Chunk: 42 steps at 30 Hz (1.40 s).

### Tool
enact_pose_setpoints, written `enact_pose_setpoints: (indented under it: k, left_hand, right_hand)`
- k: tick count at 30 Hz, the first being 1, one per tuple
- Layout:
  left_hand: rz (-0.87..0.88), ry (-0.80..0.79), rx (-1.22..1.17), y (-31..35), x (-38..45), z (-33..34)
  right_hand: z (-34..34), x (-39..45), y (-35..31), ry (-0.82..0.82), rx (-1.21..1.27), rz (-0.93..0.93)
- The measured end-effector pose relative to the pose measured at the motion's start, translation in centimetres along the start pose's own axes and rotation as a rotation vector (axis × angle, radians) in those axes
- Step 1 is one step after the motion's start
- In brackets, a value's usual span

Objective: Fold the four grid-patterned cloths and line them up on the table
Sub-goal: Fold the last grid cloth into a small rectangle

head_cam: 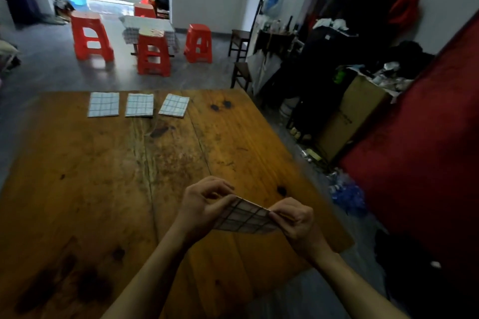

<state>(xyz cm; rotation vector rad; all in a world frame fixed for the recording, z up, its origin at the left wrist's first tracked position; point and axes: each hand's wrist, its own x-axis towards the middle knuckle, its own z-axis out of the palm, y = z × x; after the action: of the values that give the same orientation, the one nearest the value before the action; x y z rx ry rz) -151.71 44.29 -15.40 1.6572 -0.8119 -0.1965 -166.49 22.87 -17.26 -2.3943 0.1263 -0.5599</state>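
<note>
Three folded grid-patterned cloths lie in a row near the far edge of the wooden table [103, 189]: a left cloth [104, 104], a middle cloth [139, 105] and a right cloth [174, 105], the last turned slightly askew. A fourth grid cloth [246, 217], folded small, hangs above the table's near right part. My left hand [204, 204] pinches its left end and my right hand [295, 222] pinches its right end, stretching it between them.
The table's right edge runs close to my right hand. Beyond it stand a cardboard box [347, 116], dark clutter and a red surface [427, 152]. Red stools [153, 54] and a small covered table stand on the floor past the far edge.
</note>
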Motion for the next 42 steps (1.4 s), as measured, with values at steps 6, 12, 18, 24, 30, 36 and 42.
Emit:
enact_pose_setpoints:
  k: [6, 12, 18, 24, 30, 36, 42]
  left_hand:
    - [0.042, -0.064, -0.006, 1.8, 0.1, 4.1]
    - [0.138, -0.162, 0.042, 5.4, -0.2, 11.0]
    - [0.151, -0.261, 0.114, 11.0, -2.7, 21.0]
    - [0.246, -0.257, 0.185, 16.6, -7.6, 31.4]
    - [0.237, -0.384, 0.108, 19.6, -10.0, 41.1]
    - [0.339, -0.54, 0.073, 23.4, -8.9, 50.5]
    - [0.625, -0.781, 0.098, 25.1, -8.3, 60.2]
  right_hand:
    - [-5.0, -4.9, 1.8, 0.15, -0.042, 0.074]
    - [-10.4, -12.1, 3.6, 0.272, -0.021, 0.219]
    - [-17.0, -20.7, 6.0, 0.415, 0.016, 0.311]
    - [-23.9, -30.7, 8.7, 0.418, 0.054, 0.442]
    - [-29.7, -39.4, 10.7, 0.481, -0.001, 0.57]
    - [-34.7, -44.6, 12.2, 0.572, -0.004, 0.704]
    - [-38.3, -45.7, 15.5, 0.569, -0.123, 0.764]
